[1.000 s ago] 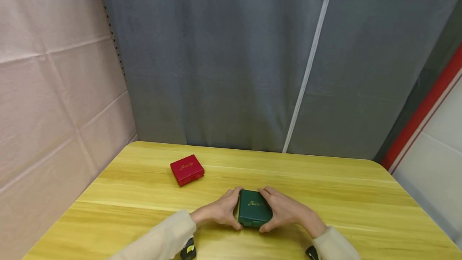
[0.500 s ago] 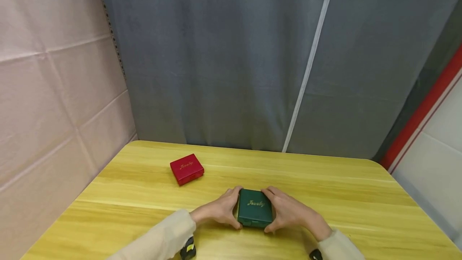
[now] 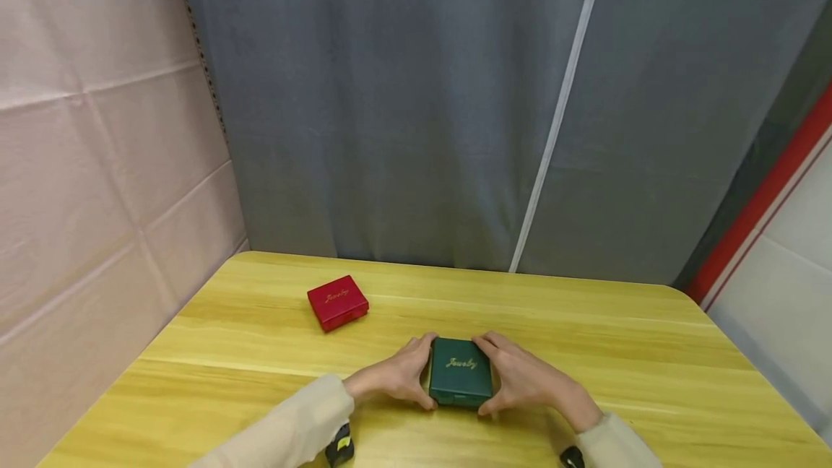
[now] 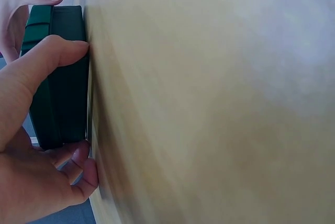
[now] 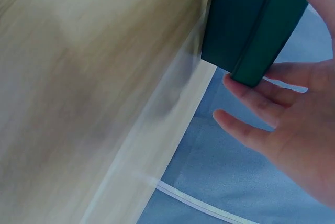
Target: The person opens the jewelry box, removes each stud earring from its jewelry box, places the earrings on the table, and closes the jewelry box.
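Pale pink wall [image 3: 97, 165] far left, creased in squares; next to it a grey curtain [image 3: 403, 107] hanging behind the bench [image 3: 227, 352], which is yellow with wood grain.

Left of centre, toward the back: red box [image 3: 338, 302], lid down, gold script on top, turned at a slant, apart from both hands.

Left arm comes in from lower left, cream sleeve [image 3: 286, 425] reaching the wrist, small black device [image 3: 340, 446] below the cuff. Left hand [image 3: 399, 375] low by the bench, thumb and forefinger spread in a wide C. Wrist view: thumb bent across the near side of the green box [image 3: 461, 374], other fingers curled at its far end; clamped on the box.

Green box right of centre, toward the near side of the bench, between the two hands. Level, lid down, gold script across it, clasp side facing the person.

Right hand [image 3: 523, 381] mirrors the left: thumb at the near right corner, fingers at the far right corner, clamped on the box. Wrist view: one finger stands off, clear of it. Forearm slants in from lower right, cream cuff [image 3: 614, 443] pulled back from the wrist.

Far right: red strip [image 3: 760, 201], sloping.
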### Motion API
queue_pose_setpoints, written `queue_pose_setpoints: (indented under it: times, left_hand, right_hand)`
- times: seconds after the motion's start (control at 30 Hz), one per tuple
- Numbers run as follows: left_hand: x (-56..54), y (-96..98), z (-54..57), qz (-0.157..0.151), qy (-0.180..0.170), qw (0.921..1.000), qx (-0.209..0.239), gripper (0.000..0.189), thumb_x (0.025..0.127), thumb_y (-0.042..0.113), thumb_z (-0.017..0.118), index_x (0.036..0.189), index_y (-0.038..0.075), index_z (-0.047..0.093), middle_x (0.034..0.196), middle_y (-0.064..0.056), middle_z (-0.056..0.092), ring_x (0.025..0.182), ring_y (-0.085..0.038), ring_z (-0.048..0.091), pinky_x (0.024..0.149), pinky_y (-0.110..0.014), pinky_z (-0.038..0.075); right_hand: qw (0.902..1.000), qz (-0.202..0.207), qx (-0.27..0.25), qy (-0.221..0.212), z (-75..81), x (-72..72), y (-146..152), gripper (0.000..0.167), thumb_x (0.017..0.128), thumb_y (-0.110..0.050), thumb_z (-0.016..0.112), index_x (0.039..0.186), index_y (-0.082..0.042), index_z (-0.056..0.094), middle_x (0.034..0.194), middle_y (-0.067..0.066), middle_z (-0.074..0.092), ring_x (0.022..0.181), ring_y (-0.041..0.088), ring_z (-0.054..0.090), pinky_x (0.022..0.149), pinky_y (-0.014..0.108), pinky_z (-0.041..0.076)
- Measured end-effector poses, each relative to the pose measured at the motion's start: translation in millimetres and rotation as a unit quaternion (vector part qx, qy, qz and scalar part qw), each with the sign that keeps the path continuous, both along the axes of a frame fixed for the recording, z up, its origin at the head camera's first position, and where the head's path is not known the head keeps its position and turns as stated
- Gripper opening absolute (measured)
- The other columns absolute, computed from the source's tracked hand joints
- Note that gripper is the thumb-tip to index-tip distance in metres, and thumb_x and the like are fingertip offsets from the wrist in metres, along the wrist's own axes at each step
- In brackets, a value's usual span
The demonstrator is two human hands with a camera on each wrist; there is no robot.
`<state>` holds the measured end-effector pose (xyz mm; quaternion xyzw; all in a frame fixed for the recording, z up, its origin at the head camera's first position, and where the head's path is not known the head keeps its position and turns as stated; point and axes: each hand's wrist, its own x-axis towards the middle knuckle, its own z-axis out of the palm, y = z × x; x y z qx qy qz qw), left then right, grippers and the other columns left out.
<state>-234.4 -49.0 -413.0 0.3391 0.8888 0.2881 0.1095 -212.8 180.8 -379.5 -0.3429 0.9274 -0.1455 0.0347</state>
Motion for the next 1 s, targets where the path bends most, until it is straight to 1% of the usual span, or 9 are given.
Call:
queue_pose_setpoints:
  times: [0.17, 0.37, 0.53, 0.73, 1.0]
  left_hand:
    - [0.3, 0.2, -0.3, 0.001, 0.0, 1.0, -0.001, 0.097, 0.06, 0.023, 0.081, 0.132, 0.0, 0.022, 0.115, -0.007, 0.04, 0.104, -0.017, 0.038, 0.089, -0.028, 0.036]
    - [0.4, -0.1, -0.1, 0.001, -0.002, 1.0, 0.002, 0.097, 0.06, 0.023, 0.081, 0.133, 0.0, 0.021, 0.116, -0.008, 0.04, 0.104, -0.017, 0.037, 0.09, -0.028, 0.036]
    - [0.6, -0.3, 0.0, 0.003, -0.009, 0.9999, 0.007, 0.098, 0.059, 0.022, 0.081, 0.133, 0.0, 0.021, 0.117, -0.008, 0.041, 0.105, -0.017, 0.037, 0.091, -0.029, 0.036]
    - [0.1, -0.3, -1.7, 0.002, -0.001, 1.0, 0.008, 0.099, 0.058, 0.022, 0.082, 0.132, -0.001, 0.021, 0.117, -0.007, 0.042, 0.104, -0.017, 0.037, 0.09, -0.028, 0.036]
    - [0.7, -3.0, -0.4, -0.002, -0.019, 0.9997, 0.016, 0.102, 0.059, 0.022, 0.082, 0.135, -0.003, 0.017, 0.121, -0.01, 0.039, 0.107, -0.019, 0.035, 0.093, -0.031, 0.035]
  right_hand:
    - [1.0, 0.003, -0.001, 0.001, -0.5, 0.4, 1.2, 0.096, 0.06, -0.047, 0.076, 0.129, 0.007, 0.038, 0.117, 0.011, 0.044, 0.102, 0.022, 0.049, 0.086, 0.04, 0.043]
    - [0.9998, 0.008, -0.016, 0.013, -2.4, -0.3, 2.7, 0.093, 0.059, -0.046, 0.077, 0.127, 0.006, 0.04, 0.114, 0.008, 0.045, 0.099, 0.019, 0.05, 0.085, 0.038, 0.044]
    - [0.9994, 0.009, -0.031, 0.007, -4.2, -0.9, 3.8, 0.092, 0.06, -0.047, 0.076, 0.127, 0.005, 0.04, 0.115, 0.007, 0.046, 0.099, 0.019, 0.05, 0.084, 0.038, 0.044]
    - [0.9991, 0.008, -0.04, 0.002, -4.6, -1.4, 4.2, 0.091, 0.061, -0.048, 0.075, 0.128, 0.004, 0.04, 0.117, 0.007, 0.046, 0.101, 0.02, 0.05, 0.085, 0.04, 0.044]
    - [0.9988, 0.006, -0.049, -0.004, -3.4, -1.7, 4.2, 0.091, 0.061, -0.05, 0.074, 0.128, 0.003, 0.04, 0.12, 0.01, 0.046, 0.104, 0.023, 0.05, 0.086, 0.042, 0.043]
